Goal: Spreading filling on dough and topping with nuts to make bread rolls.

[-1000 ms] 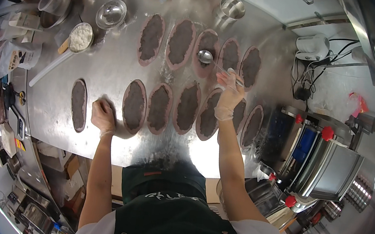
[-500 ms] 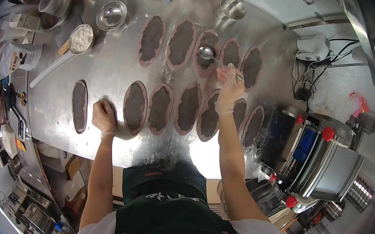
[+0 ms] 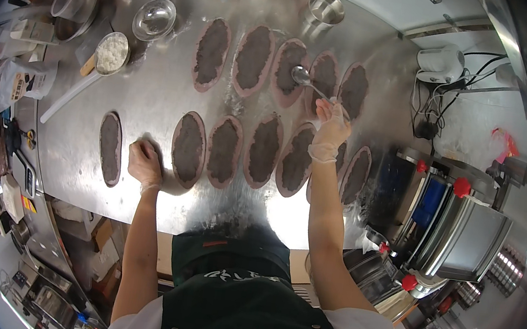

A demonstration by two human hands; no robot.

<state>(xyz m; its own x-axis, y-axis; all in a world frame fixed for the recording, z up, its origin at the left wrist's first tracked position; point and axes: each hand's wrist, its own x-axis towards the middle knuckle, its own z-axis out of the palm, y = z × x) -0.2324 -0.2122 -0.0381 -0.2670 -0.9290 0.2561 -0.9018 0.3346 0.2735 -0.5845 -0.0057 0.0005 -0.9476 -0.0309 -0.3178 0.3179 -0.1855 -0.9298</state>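
Observation:
My right hand (image 3: pixel 330 131), in a clear glove, is closed round the handle of a metal spoon (image 3: pixel 300 75). The spoon's bowl is at the right edge of an oval dough piece (image 3: pixel 287 68) in the far row, between it and the neighbouring oval (image 3: pixel 323 79). Each oval is pinkish dough covered with a dark grey-brown paste, its rim left bare. My left hand (image 3: pixel 145 163) rests as a fist on the steel table, between a narrow oval (image 3: pixel 110 149) and a wider one (image 3: pixel 188 150). My right hand and forearm partly hide the near-row ovals at the right.
A steel cup (image 3: pixel 326 9) stands behind the far row. At the far left are a clear bowl (image 3: pixel 154 19) and a long-handled scoop of white powder (image 3: pixel 112 53). A roller machine with red knobs (image 3: pixel 461 188) stands at the right, below cables and a white device (image 3: pixel 440 64).
My right hand has drawn slightly nearer to me, and the spoon's bowl has shifted right from the middle of the oval toward its edge. My left hand has stayed in place.

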